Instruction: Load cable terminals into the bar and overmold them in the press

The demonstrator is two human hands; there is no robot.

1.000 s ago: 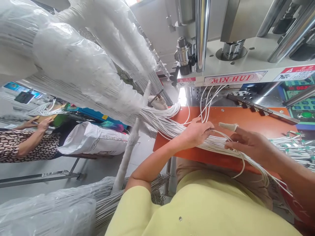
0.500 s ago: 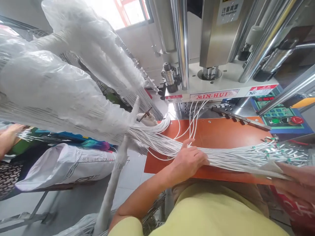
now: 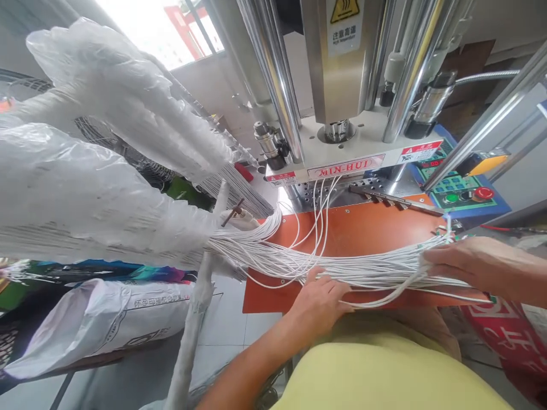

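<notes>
A thick bundle of white cables (image 3: 376, 270) runs across the orange-brown board (image 3: 350, 230). My left hand (image 3: 322, 293) rests on the bundle's near side, its fingers curled over the cables. Near the right end, my right hand (image 3: 464, 265) is closed around some cables of the bundle; a few of them bow toward my body between the two hands. Green and white tips stick out beside the right hand, which partly hides them. One loose cable lies along the board's front edge. A few thin cables loop up under the press.
The MIN-HUI press (image 3: 346, 165) stands behind the board, with a metal bar (image 3: 397, 200) before it. At right is a control box (image 3: 465, 196) with a red button. Plastic-wrapped rack arms (image 3: 106, 193) and a white sack (image 3: 128, 316) are at left.
My right hand has moved left and up to the bundle, lifting some cables. My left hand stays on the bundle. The view has shifted right.
</notes>
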